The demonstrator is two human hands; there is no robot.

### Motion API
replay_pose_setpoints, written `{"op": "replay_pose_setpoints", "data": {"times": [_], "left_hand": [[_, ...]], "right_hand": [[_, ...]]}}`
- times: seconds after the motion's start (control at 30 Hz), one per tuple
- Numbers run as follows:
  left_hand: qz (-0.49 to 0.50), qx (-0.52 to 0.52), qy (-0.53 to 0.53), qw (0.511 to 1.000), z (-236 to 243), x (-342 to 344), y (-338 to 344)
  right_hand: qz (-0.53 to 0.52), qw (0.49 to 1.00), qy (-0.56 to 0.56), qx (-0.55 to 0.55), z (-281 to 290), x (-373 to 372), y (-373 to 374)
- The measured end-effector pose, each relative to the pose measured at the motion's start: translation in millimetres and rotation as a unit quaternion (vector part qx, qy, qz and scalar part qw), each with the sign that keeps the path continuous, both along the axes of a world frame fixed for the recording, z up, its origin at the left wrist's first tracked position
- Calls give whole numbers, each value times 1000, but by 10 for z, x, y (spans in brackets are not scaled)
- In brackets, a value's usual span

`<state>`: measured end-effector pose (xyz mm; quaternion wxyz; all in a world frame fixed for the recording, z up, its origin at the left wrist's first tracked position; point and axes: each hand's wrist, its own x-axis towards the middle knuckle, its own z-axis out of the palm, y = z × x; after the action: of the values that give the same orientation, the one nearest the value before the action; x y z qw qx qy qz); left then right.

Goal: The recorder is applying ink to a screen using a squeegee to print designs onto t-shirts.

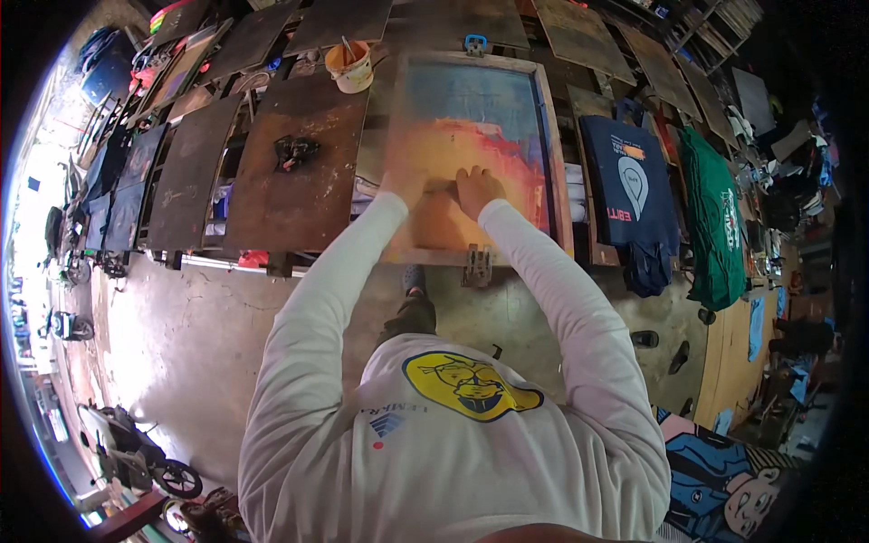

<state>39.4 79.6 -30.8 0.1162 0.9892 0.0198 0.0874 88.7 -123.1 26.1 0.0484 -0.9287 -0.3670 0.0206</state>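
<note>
A framed screen (472, 95) is laid on the counter (303, 217), its long axis pointed away from the body, and its mesh is streaked with orange and red below a blue-grey upper part. A dark bar (441, 185) is seen over the orange area, set crosswise to the frame and flanked by both hands. Its right end is met by the right hand (479, 192), whose fingers are bent down and grasp it. Its left end is lost in blur beside the left hand (407, 184); whether those fingers are clenched or released cannot be told. Neither hand is clearly the nearer, since the bar is placed between them, to the left of the right fingers. The near edge of the frame is met by a metal clamp (477, 265). A bucket (350, 69) and a dark rag (297, 154) are set to the left, and a navy cloth (629, 172) to the right.
</note>
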Motion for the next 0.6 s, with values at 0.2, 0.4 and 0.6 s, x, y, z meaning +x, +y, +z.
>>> {"op": "replay_pose_setpoints", "data": {"times": [0.2, 0.4, 0.6], "left_hand": [[-68, -192, -15, 979, 304, 1176, 134], [15, -41, -4, 999, -192, 1684, 485], [-58, 41, -6, 998, 234, 1408, 34]], "right_hand": [[-62, 997, 51, -21, -29, 1132, 134], [-24, 999, 44, 11, -112, 1536, 446], [-45, 999, -7, -5, -356, 1504, 127]]}}
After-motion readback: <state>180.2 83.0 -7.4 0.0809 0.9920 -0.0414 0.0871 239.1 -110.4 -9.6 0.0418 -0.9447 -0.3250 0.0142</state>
